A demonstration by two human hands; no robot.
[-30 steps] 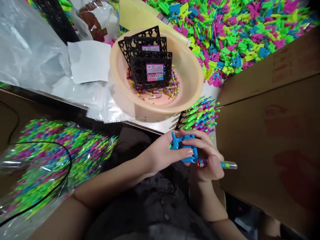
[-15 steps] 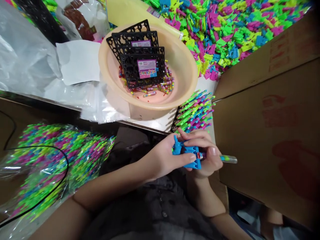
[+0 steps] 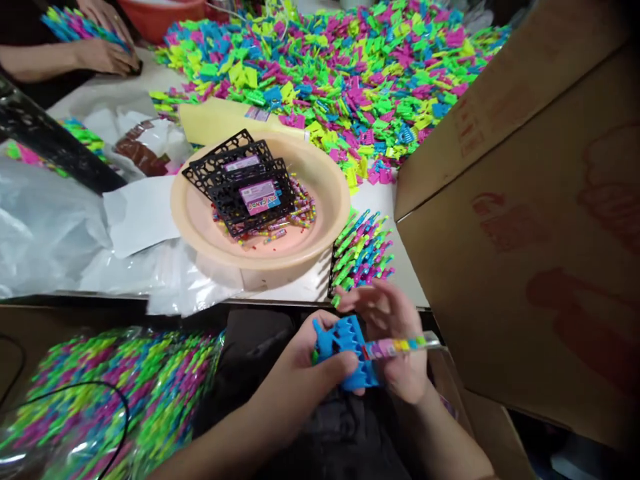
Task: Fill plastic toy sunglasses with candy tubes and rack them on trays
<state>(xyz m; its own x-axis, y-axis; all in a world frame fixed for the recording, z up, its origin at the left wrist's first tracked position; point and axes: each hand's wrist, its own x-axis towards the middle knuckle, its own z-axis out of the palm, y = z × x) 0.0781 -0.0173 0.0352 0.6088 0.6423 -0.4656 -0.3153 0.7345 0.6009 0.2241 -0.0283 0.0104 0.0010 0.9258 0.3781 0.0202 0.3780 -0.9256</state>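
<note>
My left hand (image 3: 315, 363) grips a blue plastic toy (image 3: 354, 333) with jagged, tooth-like edges, thumb pressed on its front. From the toy's right side sticks out a clear candy tube (image 3: 395, 347) with a pink label and coloured sweets inside. Behind the tube is my right hand (image 3: 395, 320), its fingers raised and spread, slightly blurred; the palm is close to the tube, and I cannot tell if it touches. Just beyond the fingers stands a black rack (image 3: 331, 270) filled with upright coloured toys (image 3: 365, 247).
A peach basin (image 3: 330, 240) holds black racks (image 3: 250, 190) and candy tubes. Behind it spreads a heap of coloured plastic pieces (image 3: 345, 80). A cardboard box (image 3: 510, 220) walls the right side. Bagged toys (image 3: 120, 393) lie lower left. Another person's hands (image 3: 107, 50) work at the far left.
My right hand has let go of the candy tube and opened its fingers. The view has tilted up, bringing in another person's hands. My left hand keeps hold of the blue toy.
</note>
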